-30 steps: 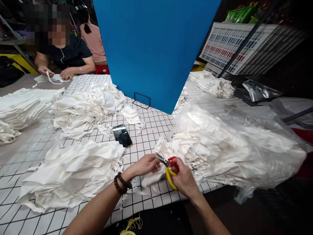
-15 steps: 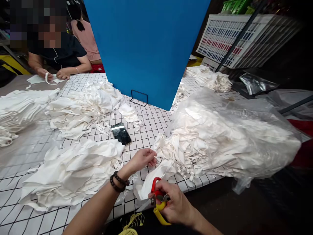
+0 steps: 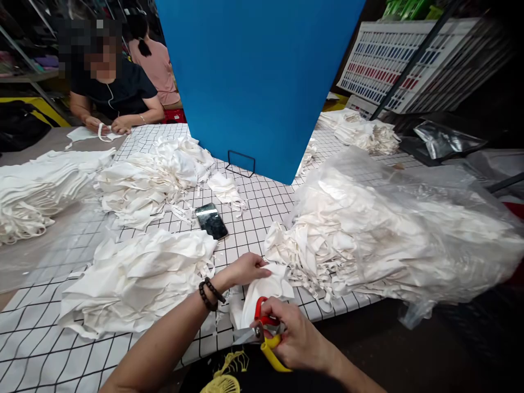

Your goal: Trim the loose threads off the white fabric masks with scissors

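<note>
In front of me at the table's near edge lies a white cloth piece (image 3: 266, 289). The fingers of my left hand (image 3: 245, 269), which has dark bead bracelets at the wrist, pinch its upper edge. My right hand (image 3: 298, 335) is closed round scissors (image 3: 266, 345) with red and yellow handles. Their blades point left, just below the cloth's lower end. To the right, a clear plastic bag (image 3: 413, 191) spills many white cloth pieces with straps (image 3: 327, 245). A loose heap of white cloth pieces (image 3: 139, 278) lies left of my left forearm.
On the checked tablecloth (image 3: 262, 207) are a phone (image 3: 211, 220), a small cloth bundle (image 3: 226, 188) and further white piles (image 3: 147, 180). A tall blue board (image 3: 257, 82) stands beyond. Across the table, a person (image 3: 117, 103) handles white cloth; another person sits behind.
My left hand has gone from beside the bag's pile to the cloth piece's upper edge and taken hold. The scissors stay in my right hand. The view has shifted slightly left.
</note>
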### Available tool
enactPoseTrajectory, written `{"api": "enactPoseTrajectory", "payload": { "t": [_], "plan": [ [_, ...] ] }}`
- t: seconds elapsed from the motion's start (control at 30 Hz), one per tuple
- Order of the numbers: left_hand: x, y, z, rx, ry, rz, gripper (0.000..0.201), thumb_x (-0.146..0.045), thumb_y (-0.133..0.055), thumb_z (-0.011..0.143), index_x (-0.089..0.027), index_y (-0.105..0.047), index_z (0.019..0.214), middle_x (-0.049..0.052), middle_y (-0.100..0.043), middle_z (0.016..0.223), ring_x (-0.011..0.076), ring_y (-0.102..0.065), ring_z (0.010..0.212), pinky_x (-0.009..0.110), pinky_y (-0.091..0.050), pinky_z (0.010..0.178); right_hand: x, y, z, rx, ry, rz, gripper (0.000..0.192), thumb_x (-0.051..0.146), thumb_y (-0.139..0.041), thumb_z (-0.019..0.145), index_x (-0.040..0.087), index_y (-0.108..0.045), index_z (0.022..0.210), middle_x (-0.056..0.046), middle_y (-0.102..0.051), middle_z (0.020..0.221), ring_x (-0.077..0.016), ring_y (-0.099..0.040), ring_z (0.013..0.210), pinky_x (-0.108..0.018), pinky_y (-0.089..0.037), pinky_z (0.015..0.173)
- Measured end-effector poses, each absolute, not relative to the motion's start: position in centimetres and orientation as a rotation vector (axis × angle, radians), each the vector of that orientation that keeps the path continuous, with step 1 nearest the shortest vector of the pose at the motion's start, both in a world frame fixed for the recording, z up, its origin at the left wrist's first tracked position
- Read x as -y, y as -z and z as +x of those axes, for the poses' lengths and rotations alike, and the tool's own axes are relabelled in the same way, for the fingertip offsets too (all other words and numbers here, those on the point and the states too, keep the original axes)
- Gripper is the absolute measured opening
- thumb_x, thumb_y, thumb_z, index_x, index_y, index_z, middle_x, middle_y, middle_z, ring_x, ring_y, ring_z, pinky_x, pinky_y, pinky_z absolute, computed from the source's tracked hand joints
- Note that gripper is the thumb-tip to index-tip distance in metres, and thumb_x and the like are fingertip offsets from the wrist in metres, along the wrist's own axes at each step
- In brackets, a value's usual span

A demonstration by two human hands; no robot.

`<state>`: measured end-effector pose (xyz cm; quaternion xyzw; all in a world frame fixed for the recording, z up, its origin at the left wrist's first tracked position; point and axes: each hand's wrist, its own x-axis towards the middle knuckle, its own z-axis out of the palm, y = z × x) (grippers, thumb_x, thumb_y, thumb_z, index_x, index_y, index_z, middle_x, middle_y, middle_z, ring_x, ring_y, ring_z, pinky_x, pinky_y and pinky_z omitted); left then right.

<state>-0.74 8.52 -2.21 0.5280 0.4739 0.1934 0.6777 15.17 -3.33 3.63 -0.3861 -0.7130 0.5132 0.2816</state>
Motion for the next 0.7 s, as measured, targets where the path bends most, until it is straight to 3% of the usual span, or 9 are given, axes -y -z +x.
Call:
{"api": "enactPoseTrajectory", "payload": {
  "t": [0.1,0.23,0.43,0.57,0.7],
  "plan": [
    [-8.7,1.7,-2.3,-1.078,-0.651,0.987,0.031,-0.042,-0.076,0.069,-0.015,-0.059,0.071,-0.004,-0.056,0.059,0.0102,-0.048,0.053,0.022,-0.036,0.052,3.3,-3.6,15.9,1.920,-1.372,-1.067,0.019,0.009,-0.055,0.077,0.022,-0.052,0.090,0.000,-0.066,0.081,-0.0123,-0.062,0.067,-0.019,-0.046,0.062],
    [-8.0,1.0,-4.6,-1.087,-0.953,0.696,0.030,-0.046,-0.061,0.082,-0.017,-0.056,0.088,0.005,-0.066,0.077,0.0191,-0.064,0.071,0.031,-0.051,0.068,2.9,-3.3,16.8,1.982,-1.207,-1.142,0.017,0.009,-0.051,0.080,0.023,-0.053,0.090,0.000,-0.063,0.082,-0.0129,-0.061,0.069,-0.021,-0.047,0.065],
    [-5.3,2.5,-6.6,-1.175,-1.107,0.498,0.031,-0.039,-0.052,0.086,-0.012,-0.057,0.100,0.015,-0.070,0.094,0.0291,-0.067,0.093,0.043,-0.053,0.082,1.6,-2.1,20.0,2.069,-0.900,-1.299,0.021,0.009,-0.050,0.079,0.023,-0.055,0.094,-0.001,-0.065,0.082,-0.0155,-0.062,0.071,-0.025,-0.048,0.068],
    [-2.8,1.5,-7.1,-1.323,-1.093,0.558,0.043,-0.033,-0.068,0.078,-0.012,-0.055,0.114,0.018,-0.061,0.119,0.0336,-0.058,0.112,0.044,-0.049,0.090,1.9,-1.5,21.9,1.996,-1.013,-1.409,0.017,0.013,-0.053,0.080,0.023,-0.055,0.094,-0.002,-0.066,0.084,-0.0163,-0.063,0.072,-0.025,-0.049,0.066],
    [-0.3,-2.2,-6.6,-1.556,-0.977,1.182,0.064,-0.033,-0.071,0.077,-0.026,-0.045,0.135,0.012,-0.041,0.143,0.0325,-0.042,0.128,0.041,-0.047,0.094,3.1,-1.1,20.0,1.720,-1.202,-1.455,0.014,0.020,-0.062,0.080,0.023,-0.054,0.091,-0.001,-0.068,0.082,-0.0167,-0.065,0.074,-0.025,-0.051,0.068]
  ]
}}
